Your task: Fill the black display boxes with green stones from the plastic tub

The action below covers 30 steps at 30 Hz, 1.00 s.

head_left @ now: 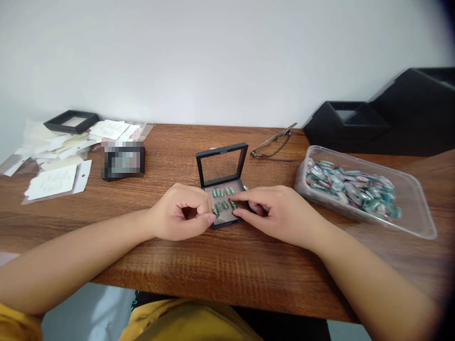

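Observation:
A black-framed display box [227, 222] lies in front of me with its windowed lid [222, 166] raised. Inside, green press-on nails [223, 192] sit in two rows on a pale bed. My left hand [185, 212] is closed at the box's left side, thumb and forefinger pinching a shiny dark green nail [215, 211]. From the right, my right hand [280, 213] reaches over the box. Its thumb and forefinger are closed on another dark, shiny nail [232, 204] at the end of the lower row. The fingers partly hide both nails.
To the right, a clear plastic tub [415, 203] holds many green and pink nails. Behind the box lie eyeglasses [272, 142]. At left are a closed box [124, 162], an empty black frame [72, 121] and cards in plastic sleeves [53, 182]. Black holders [350, 121] stand at back right.

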Tool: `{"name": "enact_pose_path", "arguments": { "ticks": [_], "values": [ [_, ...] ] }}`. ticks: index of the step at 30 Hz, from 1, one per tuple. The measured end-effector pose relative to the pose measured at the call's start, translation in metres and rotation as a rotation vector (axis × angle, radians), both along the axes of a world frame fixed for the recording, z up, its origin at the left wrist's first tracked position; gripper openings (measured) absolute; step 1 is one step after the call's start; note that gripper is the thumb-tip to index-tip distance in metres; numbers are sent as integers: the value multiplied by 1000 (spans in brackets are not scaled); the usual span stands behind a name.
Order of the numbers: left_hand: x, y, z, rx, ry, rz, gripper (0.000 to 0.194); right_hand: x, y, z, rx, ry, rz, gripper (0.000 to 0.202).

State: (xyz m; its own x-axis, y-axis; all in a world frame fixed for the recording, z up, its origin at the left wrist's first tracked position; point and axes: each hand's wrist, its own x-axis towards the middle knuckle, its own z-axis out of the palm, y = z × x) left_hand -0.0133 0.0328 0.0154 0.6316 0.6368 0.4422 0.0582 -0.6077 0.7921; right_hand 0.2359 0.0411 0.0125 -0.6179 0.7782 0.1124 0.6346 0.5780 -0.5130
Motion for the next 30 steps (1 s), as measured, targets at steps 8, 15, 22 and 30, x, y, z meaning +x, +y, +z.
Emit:
{"name": "enact_pose_path", "arguments": {
  "ticks": [8, 15, 22, 30],
  "values": [
    [0, 0, -1, -7, -10, 5, 34, 2, 2, -1, 8, 18, -32, 22],
    [1, -2, 2, 36, 8, -63, 35, 10, 3, 5, 34, 41, -92, 21],
    [1, -2, 0, 42, -5, -22, 38, 9, 2, 4, 69, 10, -62, 17],
    [1, 0, -1, 58, -45, 0, 30, 8, 2, 4, 55, -15, -86, 18]
  ]
}}
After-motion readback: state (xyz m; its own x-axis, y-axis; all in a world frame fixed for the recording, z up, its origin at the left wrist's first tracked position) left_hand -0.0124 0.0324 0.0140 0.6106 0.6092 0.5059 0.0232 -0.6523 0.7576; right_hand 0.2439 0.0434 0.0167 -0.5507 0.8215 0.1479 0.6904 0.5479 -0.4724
